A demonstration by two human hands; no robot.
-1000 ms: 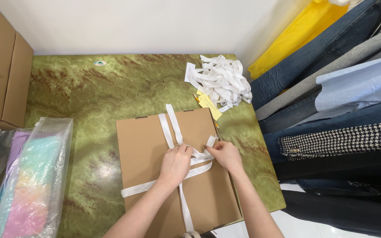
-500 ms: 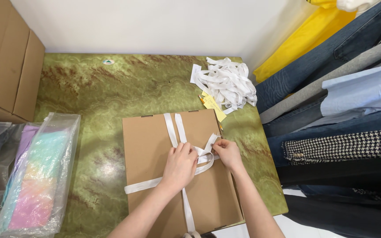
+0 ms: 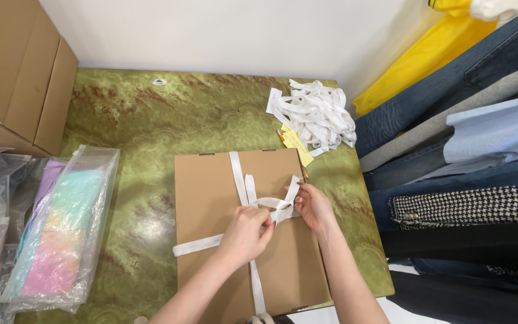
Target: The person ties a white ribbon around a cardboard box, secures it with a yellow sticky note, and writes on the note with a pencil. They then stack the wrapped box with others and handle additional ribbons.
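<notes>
Head view: both hands over a cardboard box [image 3: 211, 204] on the green table [image 3: 127, 120].
Left hand [image 3: 246, 235]: fingers pinched on the white ribbon [image 3: 271, 204].
Right hand [image 3: 313, 207]: fingers pinched on the same ribbon's loop.
Ribbon: crossed over the box lid.

A desk [image 3: 151, 120] with a green, marbled top fills the view, set against a white wall; a flat brown cardboard box [image 3: 211, 198] lies on it near the front edge, crossed by white ribbon [image 3: 238, 171]; a loose heap of white ribbons [image 3: 316, 114] sits at the far right corner, with a small yellow note [image 3: 298, 147] just beside it, touching the box's far corner; clear plastic bags of pastel fabric [image 3: 61, 234] lie at the left; larger cardboard boxes [image 3: 13, 78] stand at the far left corner; a small round sticker [image 3: 159, 81] lies near the back edge.
</notes>
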